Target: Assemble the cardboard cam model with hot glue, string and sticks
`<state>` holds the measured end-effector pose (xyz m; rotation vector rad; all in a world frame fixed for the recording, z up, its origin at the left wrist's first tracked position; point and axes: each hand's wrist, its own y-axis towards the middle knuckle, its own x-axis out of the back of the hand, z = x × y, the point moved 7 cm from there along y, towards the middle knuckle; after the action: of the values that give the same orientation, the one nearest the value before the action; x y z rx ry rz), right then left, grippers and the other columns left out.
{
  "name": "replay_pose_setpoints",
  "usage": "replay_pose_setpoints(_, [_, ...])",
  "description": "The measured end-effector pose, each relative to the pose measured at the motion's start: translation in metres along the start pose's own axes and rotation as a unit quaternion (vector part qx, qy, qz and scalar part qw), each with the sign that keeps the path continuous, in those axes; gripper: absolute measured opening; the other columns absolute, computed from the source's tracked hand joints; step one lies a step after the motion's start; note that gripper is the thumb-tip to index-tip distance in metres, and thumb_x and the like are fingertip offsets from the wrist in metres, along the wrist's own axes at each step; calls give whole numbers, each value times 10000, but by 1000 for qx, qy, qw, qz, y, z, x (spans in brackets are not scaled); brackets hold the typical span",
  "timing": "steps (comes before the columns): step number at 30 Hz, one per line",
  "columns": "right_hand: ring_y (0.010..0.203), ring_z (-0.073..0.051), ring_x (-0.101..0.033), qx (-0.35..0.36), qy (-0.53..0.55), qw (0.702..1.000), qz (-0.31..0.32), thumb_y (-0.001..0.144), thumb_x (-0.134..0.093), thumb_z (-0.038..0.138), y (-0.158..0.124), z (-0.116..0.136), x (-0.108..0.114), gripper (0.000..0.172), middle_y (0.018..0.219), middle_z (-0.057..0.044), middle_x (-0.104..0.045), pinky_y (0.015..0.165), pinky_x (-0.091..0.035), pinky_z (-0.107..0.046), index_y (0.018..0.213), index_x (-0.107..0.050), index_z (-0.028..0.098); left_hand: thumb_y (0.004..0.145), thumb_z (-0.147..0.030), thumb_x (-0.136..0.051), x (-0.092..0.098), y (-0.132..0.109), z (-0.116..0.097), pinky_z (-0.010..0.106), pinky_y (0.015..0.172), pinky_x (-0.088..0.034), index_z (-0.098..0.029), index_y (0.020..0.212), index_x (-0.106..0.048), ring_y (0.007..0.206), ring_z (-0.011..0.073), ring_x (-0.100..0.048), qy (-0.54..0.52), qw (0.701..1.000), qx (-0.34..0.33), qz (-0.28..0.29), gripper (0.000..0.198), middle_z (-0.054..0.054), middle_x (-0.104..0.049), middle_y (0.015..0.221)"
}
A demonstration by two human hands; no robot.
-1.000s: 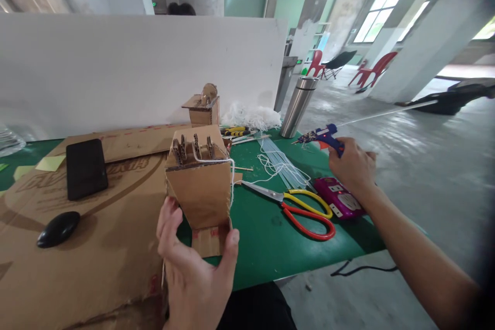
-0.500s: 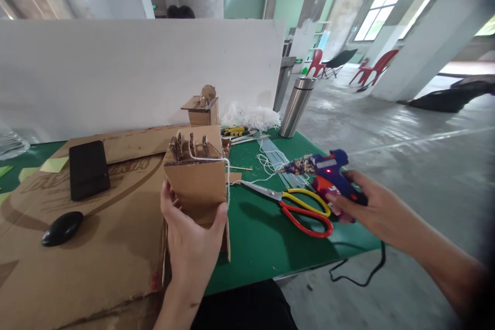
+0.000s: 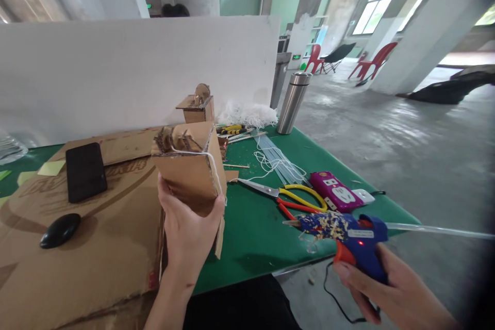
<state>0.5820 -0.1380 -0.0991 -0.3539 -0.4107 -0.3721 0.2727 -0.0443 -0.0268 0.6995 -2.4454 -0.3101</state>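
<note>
My left hand (image 3: 189, 232) grips a tapered cardboard model (image 3: 191, 167) from below, lifted over the table and turned a little to the right; white string (image 3: 214, 170) runs across its top and down its right edge. My right hand (image 3: 390, 294) is closed round a blue hot glue gun (image 3: 350, 240) at the lower right, off the table's front edge. The gun's crusted nozzle points left toward the model, a clear glue stick juts out behind it, and a red light glows on its body.
Red-and-yellow scissors (image 3: 294, 198), a purple power strip (image 3: 335, 192), clear glue sticks (image 3: 276, 157) and white string lie on the green table (image 3: 255, 237). A steel flask (image 3: 292, 103), a second cardboard piece (image 3: 197, 105), a black phone (image 3: 85, 171) and a dark oval object (image 3: 60, 229) sit further back and left.
My right hand has brought the glue gun from the table's far right down and toward me. My left hand has tightened on the cardboard model and turned it slightly.
</note>
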Motion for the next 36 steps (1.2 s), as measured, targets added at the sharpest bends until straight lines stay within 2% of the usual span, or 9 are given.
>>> replay_pose_setpoints(4, [356,-115,-420,-1,21,1000,13,652,-673,612,0,0,1,455,340,26,-483,449,-358,-265,537,-433,243,730,-418,-776,-8,4,8,467,949,-542,-318,1530,-103,1249,309,-563,-199,975,41,90,1050,122,-485,1416])
replay_pose_setpoints(7, [409,-138,-459,14,22,997,73,692,-666,664,3,-3,-3,555,382,-29,-514,493,-387,-297,421,-445,233,760,-435,-747,-15,7,15,409,947,-537,-316,1511,-192,1208,268,-581,-291,940,85,158,942,96,-525,1365])
replay_pose_setpoints(11, [455,-159,-487,14,34,993,112,683,-677,710,4,-7,-6,626,407,-51,-514,539,-417,-316,365,-443,223,715,-397,-782,-16,7,23,377,926,-537,-290,1451,-323,1141,246,-613,-333,906,178,193,874,72,-570,1309])
replay_pose_setpoints(16, [436,-134,-437,6,72,990,120,626,-761,611,-4,4,-14,437,438,1,-496,489,-405,-294,575,-649,192,683,-428,-761,-23,-7,23,361,780,-574,-248,1392,-421,1075,281,-656,-372,831,293,291,806,71,-675,1185])
replay_pose_setpoints(19, [458,-128,-416,2,60,990,124,616,-769,554,-9,14,-23,375,467,20,-475,486,-408,-283,637,-657,197,660,-429,-758,-28,-15,27,350,736,-568,-203,1318,-509,1057,294,-671,-356,804,333,342,739,84,-710,1159])
replay_pose_setpoints(22, [486,-124,-400,10,50,987,154,644,-734,561,-14,27,-34,376,497,23,-455,479,-395,-267,619,-634,199,642,-414,-763,-31,-17,34,361,761,-559,-173,1201,-600,1049,301,-682,-339,796,345,364,630,96,-731,1131])
replay_pose_setpoints(28, [567,-146,-466,39,29,977,209,670,-733,534,-21,56,-50,328,566,11,-520,517,-436,-252,702,-687,211,671,-419,-754,-32,-12,38,403,999,-470,-164,1044,-703,1112,296,-667,-335,802,312,384,454,91,-763,1074])
replay_pose_setpoints(31, [580,-147,-473,45,30,970,238,645,-740,518,-25,72,-60,310,594,0,-551,553,-457,-259,653,-681,213,687,-413,-769,-33,-9,37,432,1051,-438,-158,1032,-720,1147,309,-652,-336,805,290,394,432,100,-766,1079])
replay_pose_setpoints(36, [662,-166,-537,33,36,962,270,673,-717,545,-25,82,-73,345,736,-32,-652,553,-449,-246,767,-725,213,723,-427,-789,-30,-6,30,412,1109,-389,-157,1057,-725,1232,292,-604,-324,813,265,405,435,110,-733,1189])
